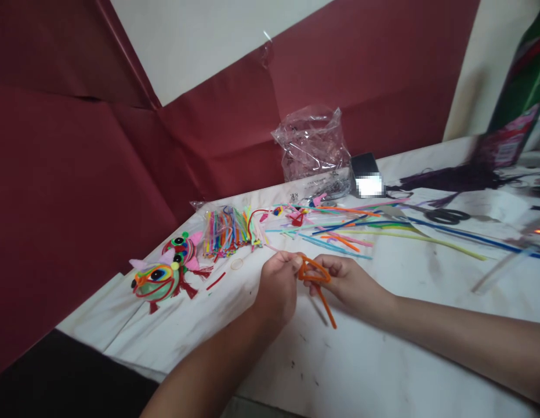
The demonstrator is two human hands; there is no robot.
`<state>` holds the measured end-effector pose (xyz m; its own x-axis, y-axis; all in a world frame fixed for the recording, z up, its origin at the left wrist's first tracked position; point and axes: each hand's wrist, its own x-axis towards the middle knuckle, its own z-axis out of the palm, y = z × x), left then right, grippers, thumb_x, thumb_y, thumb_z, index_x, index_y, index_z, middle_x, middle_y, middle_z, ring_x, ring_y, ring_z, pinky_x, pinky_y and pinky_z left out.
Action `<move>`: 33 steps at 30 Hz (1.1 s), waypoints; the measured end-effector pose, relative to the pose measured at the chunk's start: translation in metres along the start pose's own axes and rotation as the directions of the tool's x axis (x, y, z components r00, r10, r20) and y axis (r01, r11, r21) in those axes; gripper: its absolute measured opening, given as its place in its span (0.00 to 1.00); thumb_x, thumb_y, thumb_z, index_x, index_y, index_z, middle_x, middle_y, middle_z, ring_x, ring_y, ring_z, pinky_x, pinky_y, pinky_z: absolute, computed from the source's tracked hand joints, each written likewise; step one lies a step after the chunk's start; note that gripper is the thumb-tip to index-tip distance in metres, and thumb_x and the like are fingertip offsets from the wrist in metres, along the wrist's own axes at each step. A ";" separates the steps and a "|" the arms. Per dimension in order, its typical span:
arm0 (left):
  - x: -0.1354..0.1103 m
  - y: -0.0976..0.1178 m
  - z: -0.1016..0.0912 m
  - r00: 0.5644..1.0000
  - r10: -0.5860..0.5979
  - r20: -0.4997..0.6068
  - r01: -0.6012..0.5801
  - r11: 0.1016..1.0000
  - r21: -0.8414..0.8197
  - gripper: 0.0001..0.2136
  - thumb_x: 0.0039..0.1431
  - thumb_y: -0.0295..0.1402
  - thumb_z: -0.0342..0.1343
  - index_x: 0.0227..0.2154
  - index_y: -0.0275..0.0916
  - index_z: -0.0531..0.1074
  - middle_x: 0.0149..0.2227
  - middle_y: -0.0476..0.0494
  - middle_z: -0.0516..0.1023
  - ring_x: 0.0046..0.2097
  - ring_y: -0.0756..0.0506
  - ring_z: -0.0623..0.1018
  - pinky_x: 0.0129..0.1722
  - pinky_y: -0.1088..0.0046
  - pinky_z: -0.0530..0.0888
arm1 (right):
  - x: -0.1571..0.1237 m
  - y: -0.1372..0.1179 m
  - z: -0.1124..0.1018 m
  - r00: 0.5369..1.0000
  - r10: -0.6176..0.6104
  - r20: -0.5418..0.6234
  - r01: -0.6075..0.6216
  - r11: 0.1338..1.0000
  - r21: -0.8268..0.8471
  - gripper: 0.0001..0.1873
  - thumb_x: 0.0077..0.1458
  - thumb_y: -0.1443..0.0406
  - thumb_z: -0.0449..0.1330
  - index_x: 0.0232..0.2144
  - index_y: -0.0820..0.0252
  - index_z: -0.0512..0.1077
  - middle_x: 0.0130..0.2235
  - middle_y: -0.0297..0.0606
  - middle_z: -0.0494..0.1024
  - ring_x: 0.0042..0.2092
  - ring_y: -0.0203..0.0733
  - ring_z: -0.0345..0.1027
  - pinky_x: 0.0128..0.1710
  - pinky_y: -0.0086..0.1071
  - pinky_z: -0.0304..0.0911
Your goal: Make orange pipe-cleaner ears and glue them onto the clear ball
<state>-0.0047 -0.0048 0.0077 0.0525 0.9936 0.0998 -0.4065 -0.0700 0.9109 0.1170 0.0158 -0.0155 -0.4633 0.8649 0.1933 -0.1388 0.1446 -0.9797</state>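
Observation:
An orange pipe cleaner [324, 302], bent into a loop with one straight end hanging down, is held between both hands above the white marbled table [361, 360]. My left hand [281, 281] is closed, its thumb and finger pinching the left side of the loop. From the right, my right hand [339, 276] grips the same pipe cleaner, with its fingers curled behind the loop. Beyond the hands lies a bundle of multicoloured pipe cleaners [228, 232]. Loose pipe cleaners [352, 223] in blue, orange, pink and green are spread to its right.
Two colourful animal-like crafts with tassels [159, 281] stand at the left. Black-handled scissors [446, 216], dark purple tassel threads [448, 179], a black box [366, 168] and a clear plastic bag [315, 145] lie farther back. A green package [519, 93] stands at the right.

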 end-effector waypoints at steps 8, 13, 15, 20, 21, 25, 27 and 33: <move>0.007 0.002 -0.011 0.988 0.054 -0.147 -0.062 0.997 -0.049 0.10 0.41 0.33 0.59 0.23 0.37 0.62 0.20 0.51 0.68 0.22 0.53 0.67 0.23 0.76 0.61 | 0.000 -0.001 0.016 0.996 -0.037 -0.079 0.032 0.997 -0.073 0.13 0.45 0.58 0.62 0.32 0.60 0.70 0.33 0.36 0.76 0.36 0.41 0.69 0.39 0.35 0.63; 0.005 0.001 -0.013 0.986 0.060 -0.157 -0.072 0.994 -0.077 0.12 0.40 0.35 0.60 0.25 0.37 0.62 0.19 0.53 0.67 0.21 0.53 0.66 0.23 0.76 0.60 | 0.002 0.000 0.033 0.980 -0.008 -0.198 -0.004 0.998 -0.065 0.11 0.44 0.58 0.62 0.28 0.61 0.72 0.31 0.37 0.77 0.36 0.43 0.69 0.40 0.36 0.63; 0.004 0.000 -0.014 0.988 0.078 -0.136 -0.091 0.992 -0.089 0.13 0.40 0.36 0.61 0.24 0.37 0.62 0.20 0.53 0.67 0.21 0.53 0.66 0.23 0.76 0.60 | 0.004 0.003 0.035 0.971 -0.019 -0.239 0.005 0.998 -0.057 0.11 0.44 0.59 0.62 0.25 0.61 0.72 0.28 0.36 0.76 0.33 0.42 0.69 0.38 0.35 0.63; 0.009 0.000 -0.021 0.981 0.180 -0.078 -0.184 0.981 -0.055 0.11 0.44 0.38 0.60 0.25 0.36 0.67 0.25 0.51 0.69 0.27 0.53 0.67 0.30 0.75 0.62 | 0.001 -0.005 0.021 0.964 -0.007 -0.266 -0.035 0.988 -0.152 0.08 0.43 0.62 0.60 0.21 0.62 0.71 0.23 0.34 0.73 0.28 0.38 0.66 0.34 0.32 0.61; 0.010 0.001 -0.023 0.980 0.184 -0.077 -0.186 0.982 -0.025 0.11 0.45 0.38 0.59 0.26 0.35 0.68 0.26 0.50 0.69 0.28 0.53 0.67 0.30 0.76 0.62 | -0.001 -0.011 0.017 0.963 0.005 -0.270 -0.058 0.981 -0.187 0.07 0.42 0.62 0.60 0.20 0.62 0.71 0.22 0.34 0.73 0.27 0.37 0.65 0.33 0.32 0.61; 0.012 0.006 -0.025 0.986 0.163 0.024 -0.164 0.968 0.191 0.07 0.47 0.34 0.57 0.23 0.34 0.72 0.24 0.50 0.69 0.26 0.54 0.64 0.30 0.75 0.60 | -0.016 -0.029 0.001 0.970 0.026 -0.241 -0.101 0.947 -0.304 0.07 0.41 0.63 0.59 0.18 0.61 0.69 0.19 0.32 0.70 0.25 0.36 0.63 0.30 0.31 0.60; 0.010 0.007 -0.023 0.984 0.132 0.119 -0.161 0.949 0.272 0.06 0.45 0.32 0.58 0.23 0.34 0.73 0.23 0.50 0.70 0.27 0.53 0.66 0.32 0.75 0.61 | -0.022 -0.033 -0.005 0.979 0.038 -0.202 -0.110 0.928 -0.356 0.07 0.42 0.64 0.58 0.17 0.61 0.69 0.19 0.31 0.69 0.24 0.35 0.62 0.29 0.31 0.59; 0.002 0.003 -0.016 0.969 0.025 0.247 -0.103 0.945 0.309 0.07 0.41 0.32 0.61 0.23 0.33 0.72 0.23 0.49 0.73 0.28 0.50 0.69 0.33 0.73 0.63 | -0.026 -0.030 -0.016 0.996 0.040 -0.075 -0.067 0.913 -0.404 0.03 0.40 0.67 0.56 0.18 0.60 0.67 0.18 0.28 0.66 0.22 0.33 0.60 0.25 0.28 0.57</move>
<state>-0.0204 -0.0016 0.0037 0.2663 0.9389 0.2181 -0.1076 -0.1959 0.9747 0.1472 -0.0037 0.0082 -0.4011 0.9038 0.1495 0.2577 0.2679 -0.9284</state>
